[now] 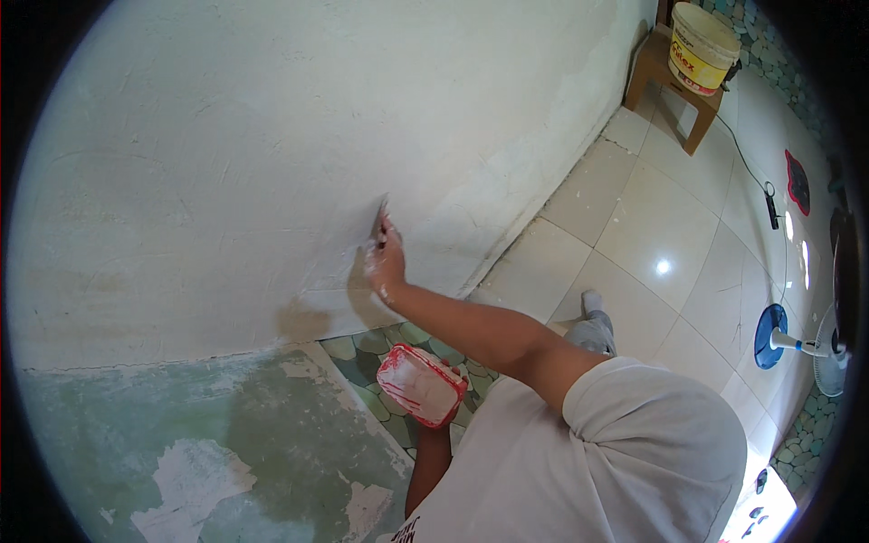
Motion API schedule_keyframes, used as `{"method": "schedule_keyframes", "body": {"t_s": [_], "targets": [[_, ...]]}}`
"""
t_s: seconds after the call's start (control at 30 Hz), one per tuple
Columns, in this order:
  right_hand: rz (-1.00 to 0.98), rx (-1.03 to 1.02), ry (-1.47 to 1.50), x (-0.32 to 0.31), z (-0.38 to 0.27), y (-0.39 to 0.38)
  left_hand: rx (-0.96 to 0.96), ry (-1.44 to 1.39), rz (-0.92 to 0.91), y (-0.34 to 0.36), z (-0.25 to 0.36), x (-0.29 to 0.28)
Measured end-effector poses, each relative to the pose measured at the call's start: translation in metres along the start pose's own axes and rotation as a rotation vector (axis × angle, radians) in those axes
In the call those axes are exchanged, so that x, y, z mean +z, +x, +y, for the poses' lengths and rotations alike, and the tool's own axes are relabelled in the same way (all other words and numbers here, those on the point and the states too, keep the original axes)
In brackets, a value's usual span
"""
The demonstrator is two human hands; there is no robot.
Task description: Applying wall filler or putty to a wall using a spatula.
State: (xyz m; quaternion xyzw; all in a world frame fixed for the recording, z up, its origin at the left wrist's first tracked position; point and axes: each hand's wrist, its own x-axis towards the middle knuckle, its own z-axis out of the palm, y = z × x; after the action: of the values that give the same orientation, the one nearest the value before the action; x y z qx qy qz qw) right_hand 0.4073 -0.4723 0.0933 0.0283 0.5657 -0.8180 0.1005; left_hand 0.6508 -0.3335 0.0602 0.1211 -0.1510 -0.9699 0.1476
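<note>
My right hand reaches out to the pale plastered wall, its fingers closed round a putty knife. The thin blade is seen edge-on, at the wall surface. White smears cover the fingers and wrist. Lower down, my left hand holds a red plastic tub from beneath and the side. White putty fills the tub and coats its rim. Most of the left hand is hidden behind the tub.
Below the plaster is a green surface with peeling patches. Cream tiles cover the floor at right. A white and yellow bucket sits on a brown stool at far right. A blue-based fan and a black cable are at the right.
</note>
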Motion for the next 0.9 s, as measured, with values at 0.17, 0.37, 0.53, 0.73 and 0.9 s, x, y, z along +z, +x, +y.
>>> {"method": "schedule_keyframes", "body": {"t_s": [0.17, 0.37, 0.53, 0.73, 0.9], "targets": [[-0.141, -0.128, -0.011, 0.033, -0.042, -0.072, -0.125, 0.022, -0.519, 0.006, 0.025, -0.103], [-0.505, -0.010, 0.311, -0.002, -0.042, -0.101, -0.136, -0.034, -0.308, 0.011, 0.012, -0.084], [-0.486, 0.342, 0.506, -0.109, -0.078, -0.060, -0.075, -0.107, -0.132, 0.035, 0.013, -0.058], [-0.254, 0.157, 0.327, -0.247, -0.136, -0.022, 0.309, 0.714, 0.000, 0.095, -0.029, -0.003], [-0.359, -0.002, 0.074, -0.318, -0.201, -0.032, -0.052, 0.213, -0.037, 0.141, -0.061, 0.044]]}}
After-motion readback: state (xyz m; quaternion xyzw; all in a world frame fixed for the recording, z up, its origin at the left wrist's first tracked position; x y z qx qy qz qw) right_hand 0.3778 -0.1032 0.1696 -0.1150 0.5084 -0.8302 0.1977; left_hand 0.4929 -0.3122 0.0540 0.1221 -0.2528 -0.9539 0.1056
